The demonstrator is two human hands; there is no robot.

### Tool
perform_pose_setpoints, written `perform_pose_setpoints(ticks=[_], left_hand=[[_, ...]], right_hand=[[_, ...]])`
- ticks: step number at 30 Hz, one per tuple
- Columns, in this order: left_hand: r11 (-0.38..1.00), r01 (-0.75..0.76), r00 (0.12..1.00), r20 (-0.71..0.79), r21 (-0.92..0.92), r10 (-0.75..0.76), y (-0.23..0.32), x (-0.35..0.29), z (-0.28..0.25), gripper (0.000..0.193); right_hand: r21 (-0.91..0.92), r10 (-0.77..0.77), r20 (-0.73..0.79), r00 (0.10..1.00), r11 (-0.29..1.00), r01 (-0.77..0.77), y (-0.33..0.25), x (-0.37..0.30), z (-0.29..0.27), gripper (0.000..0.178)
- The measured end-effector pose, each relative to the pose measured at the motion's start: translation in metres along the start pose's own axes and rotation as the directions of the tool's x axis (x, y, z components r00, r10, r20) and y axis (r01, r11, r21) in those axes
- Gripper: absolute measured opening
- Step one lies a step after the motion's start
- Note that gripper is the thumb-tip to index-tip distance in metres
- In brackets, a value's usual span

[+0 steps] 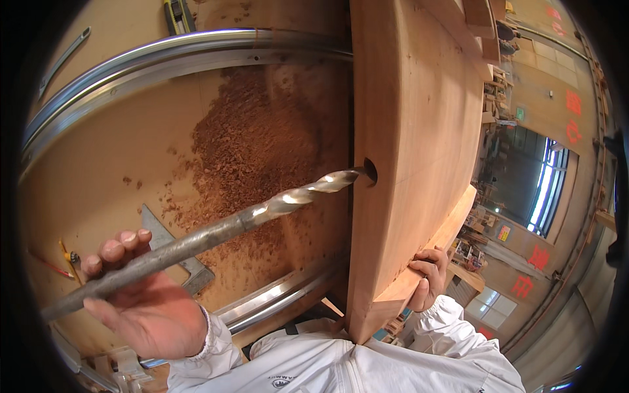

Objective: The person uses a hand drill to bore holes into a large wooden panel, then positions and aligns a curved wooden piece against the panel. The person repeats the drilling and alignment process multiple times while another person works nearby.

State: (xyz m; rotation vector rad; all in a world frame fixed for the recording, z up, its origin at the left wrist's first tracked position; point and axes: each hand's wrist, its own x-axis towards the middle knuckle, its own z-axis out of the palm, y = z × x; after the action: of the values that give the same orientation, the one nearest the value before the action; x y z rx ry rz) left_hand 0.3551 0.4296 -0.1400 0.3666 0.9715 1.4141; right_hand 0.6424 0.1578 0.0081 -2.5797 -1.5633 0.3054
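Observation:
A long metal drill bit (226, 227) slants across the view, its bright spiral tip at the mouth of a round hole (371, 172) in the side of a thick wooden beam (377, 98). My left hand (157, 318) has its palm turned up and cradles the smooth shank between thumb and fingers. The shank's far end runs out at the left rim. Lower right, my right hand (429, 278) curls its fingers over the edge of a wooden piece (401, 288) that adjoins the beam. Part of that hand is hidden behind the wood.
Reddish wood shavings (255, 144) lie heaped on the board left of the beam. Two metal rails (164, 52) (268, 298) cross below and above them. A metal square (160, 232), a box cutter (178, 16) and a wrench-like tool (64, 60) lie around. Cluttered shelves (468, 239) stand beyond.

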Motion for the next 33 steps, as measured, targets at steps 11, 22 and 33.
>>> perform_pose_setpoints(ticks=[11, 22, 33], left_hand=[[1.0, 0.021, 0.992, 0.122, 0.015, -0.023, -0.018, -0.005, 0.003, 0.038], [0.997, 0.058, 0.978, 0.198, 0.044, -0.066, -0.015, -0.006, -0.001, 0.04], [0.995, 0.061, 0.975, 0.21, 0.077, -0.076, -0.028, -0.011, 0.006, 0.048]], right_hand=[[0.006, 0.006, 0.018, 1.0, 1.0, -0.006, 0.004, -0.002, 0.0, 0.039], [-0.005, 0.033, 0.02, 0.999, 0.999, -0.033, -0.001, -0.002, 0.002, 0.041], [-0.001, 0.005, 0.017, 1.0, 1.0, -0.005, 0.003, -0.005, 0.004, 0.04]])
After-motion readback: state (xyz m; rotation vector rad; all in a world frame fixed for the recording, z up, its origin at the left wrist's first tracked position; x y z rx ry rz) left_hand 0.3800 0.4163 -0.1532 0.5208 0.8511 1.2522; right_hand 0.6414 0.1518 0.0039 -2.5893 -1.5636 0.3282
